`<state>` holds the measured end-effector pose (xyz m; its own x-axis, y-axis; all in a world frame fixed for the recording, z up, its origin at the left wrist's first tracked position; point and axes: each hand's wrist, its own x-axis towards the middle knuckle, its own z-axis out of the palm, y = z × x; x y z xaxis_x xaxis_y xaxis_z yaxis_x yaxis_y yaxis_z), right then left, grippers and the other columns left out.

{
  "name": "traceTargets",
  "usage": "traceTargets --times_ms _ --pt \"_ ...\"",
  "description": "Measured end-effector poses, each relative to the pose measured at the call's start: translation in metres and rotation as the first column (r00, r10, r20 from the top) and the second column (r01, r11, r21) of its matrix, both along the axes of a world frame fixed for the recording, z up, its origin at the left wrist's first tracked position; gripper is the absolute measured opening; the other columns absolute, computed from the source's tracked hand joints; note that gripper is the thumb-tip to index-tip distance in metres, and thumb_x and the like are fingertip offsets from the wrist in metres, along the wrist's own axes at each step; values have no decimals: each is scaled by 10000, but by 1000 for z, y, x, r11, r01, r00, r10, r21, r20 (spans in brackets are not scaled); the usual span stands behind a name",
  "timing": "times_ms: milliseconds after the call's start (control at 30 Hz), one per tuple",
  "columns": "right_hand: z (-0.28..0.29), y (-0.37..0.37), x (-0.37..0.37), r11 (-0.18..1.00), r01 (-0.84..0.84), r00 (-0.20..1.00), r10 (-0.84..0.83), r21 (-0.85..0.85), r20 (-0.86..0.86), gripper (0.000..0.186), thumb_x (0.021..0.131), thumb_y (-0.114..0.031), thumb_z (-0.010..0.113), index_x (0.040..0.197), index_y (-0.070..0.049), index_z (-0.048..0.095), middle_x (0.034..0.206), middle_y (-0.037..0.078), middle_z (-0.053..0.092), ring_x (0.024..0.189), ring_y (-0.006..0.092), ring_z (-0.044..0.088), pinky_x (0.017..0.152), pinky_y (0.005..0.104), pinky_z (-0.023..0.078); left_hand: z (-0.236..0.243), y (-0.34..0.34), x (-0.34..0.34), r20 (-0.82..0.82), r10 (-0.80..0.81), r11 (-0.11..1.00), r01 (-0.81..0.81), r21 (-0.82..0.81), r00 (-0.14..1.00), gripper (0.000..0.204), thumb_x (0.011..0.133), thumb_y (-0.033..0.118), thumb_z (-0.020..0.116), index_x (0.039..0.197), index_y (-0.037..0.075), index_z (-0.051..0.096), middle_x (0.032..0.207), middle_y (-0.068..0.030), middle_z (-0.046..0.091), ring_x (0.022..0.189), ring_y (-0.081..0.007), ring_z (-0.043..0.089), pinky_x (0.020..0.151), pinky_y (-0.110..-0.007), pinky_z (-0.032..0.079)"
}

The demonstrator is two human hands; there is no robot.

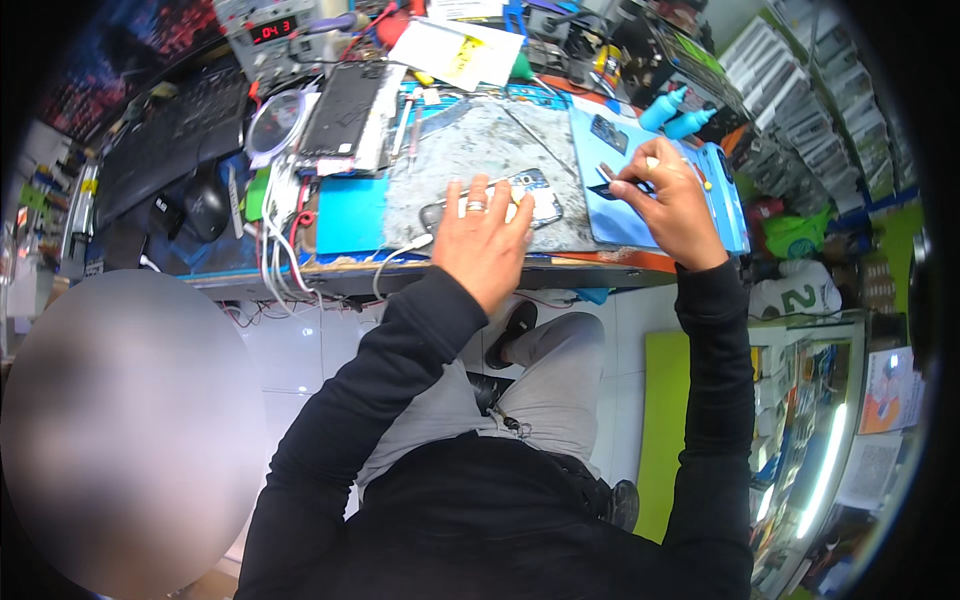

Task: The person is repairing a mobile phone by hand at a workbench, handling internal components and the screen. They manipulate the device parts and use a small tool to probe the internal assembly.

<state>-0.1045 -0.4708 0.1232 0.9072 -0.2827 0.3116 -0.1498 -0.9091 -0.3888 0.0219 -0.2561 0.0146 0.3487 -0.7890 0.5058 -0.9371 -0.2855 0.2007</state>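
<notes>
My left hand [482,240] lies with its fingers stretched over an opened phone [541,204], whose inner parts show at the right end. The hand hides much of the phone's middle. A white cable [408,246] runs up to the phone's left end. Under the phone is a stained grey work mat [450,140]. Over a light blue sheet [622,228] on the right, my right hand [668,200] pinches a small dark flat piece [600,190]; its exact kind is unclear. Another small dark part [609,133] lies farther back on the blue sheet.
Two blue squeeze bottles [663,108] stand at the back right. A thin rod-like tool [538,139] lies across the mat. To the left are a dark phone [343,110], a keyboard [175,135], a mouse [206,202] and bundled white cables [272,235]. A power supply [270,38] stands behind.
</notes>
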Motion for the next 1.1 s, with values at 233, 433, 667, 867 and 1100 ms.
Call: traceTargets --times_ms 233,433,667,867,1100 --pt "-35 -4 2 995 -98 988 101 27 -120 196 986 -111 629 1157 -15 617 1093 186 647 1005 438 631 849 473 505 11 -1 0 17 -10 998 9 61 1000 406 962 247 653 1346 122 607 1277 -168 574 1288 -377 496 1118 -572 353" --pt "-43 -5 14 949 -21 996 -9 315 94 239 920 -83 706 1116 35 636 972 206 725 918 340 724 807 390 551 25 -1 7 -99 -66 995 72 64 993 380 922 232 704 1281 115 662 1203 -148 584 1236 -362 520 1104 -551 365" --pt "-55 -3 21 826 -27 995 -34 563 98 242 961 -32 677 1189 37 633 999 59 685 907 115 636 844 263 520 29 -3 10 -104 -78 992 88 91 991 402 899 226 726 1284 123 674 1170 -139 591 1207 -345 540 1102 -553 371" --pt "-63 3 46 524 -103 994 26 846 105 263 955 -10 659 1207 43 608 893 47 675 816 91 620 730 265 508 26 -4 6 -56 -38 997 42 63 998 381 896 229 728 1256 114 683 1180 -125 595 1203 -334 551 1115 -582 364" --pt "-69 -1 60 594 -101 981 192 798 -19 265 956 11 662 1219 27 633 887 8 633 812 75 582 749 252 508 24 -2 13 -75 -66 995 71 70 995 366 885 270 748 1201 97 678 1187 -121 619 1216 -327 563 1129 -589 350"
